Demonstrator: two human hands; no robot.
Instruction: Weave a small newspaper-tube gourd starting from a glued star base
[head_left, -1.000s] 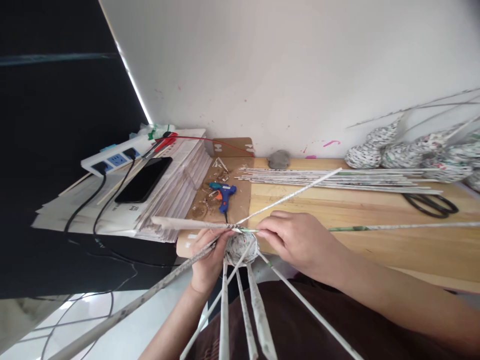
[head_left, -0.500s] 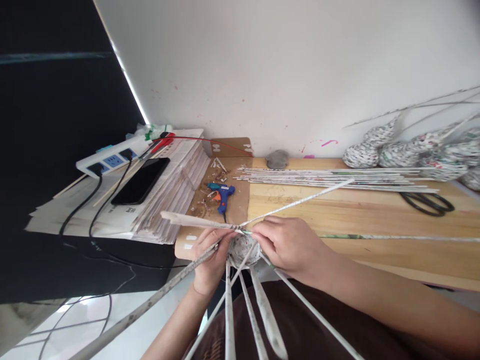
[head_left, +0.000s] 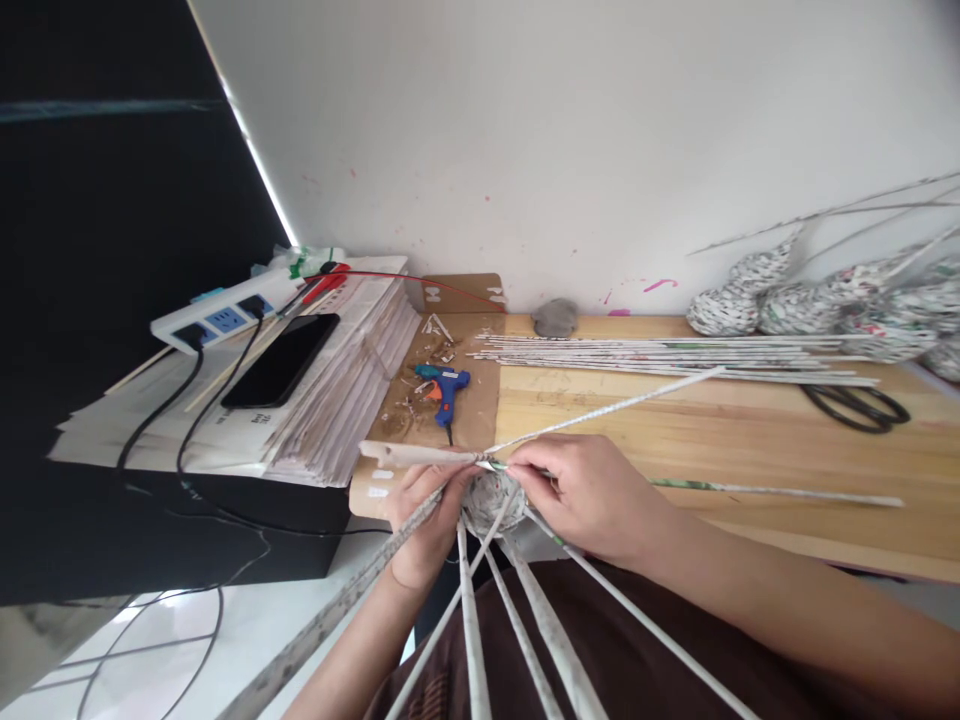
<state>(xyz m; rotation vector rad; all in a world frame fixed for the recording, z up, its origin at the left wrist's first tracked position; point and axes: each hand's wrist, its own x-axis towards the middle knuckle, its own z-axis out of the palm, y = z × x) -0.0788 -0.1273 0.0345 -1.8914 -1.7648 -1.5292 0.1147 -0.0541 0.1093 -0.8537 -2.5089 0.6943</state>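
A small round piece woven from rolled paper [head_left: 493, 503] lies between my hands, with long paper tubes [head_left: 474, 630] fanning out from it toward my lap. My left hand [head_left: 424, 510] is closed on its left edge, thumb and fingers pinching the weave. On the right, my right hand [head_left: 566, 485] pinches a white and green paper tube close to the weave's top edge. That tube emerges beyond the hand and runs right over the wooden table. Another tube [head_left: 615, 405] sticks up to the right, and a wider one [head_left: 405, 454] points left.
A blue glue gun [head_left: 450, 392] lies on brown board. Paper tubes [head_left: 660, 354], black-handled scissors [head_left: 855, 408] and a grey lump [head_left: 554, 318] are on the table [head_left: 765, 430]. Woven pieces [head_left: 724, 308] stand right. A phone [head_left: 281, 362] and power strip [head_left: 225, 317] rest on stacked paper [head_left: 337, 400].
The woven piece and both hands have shifted slightly right. The tube held by my right hand now shows its far end on the table, and the wider tube's tip has moved right.
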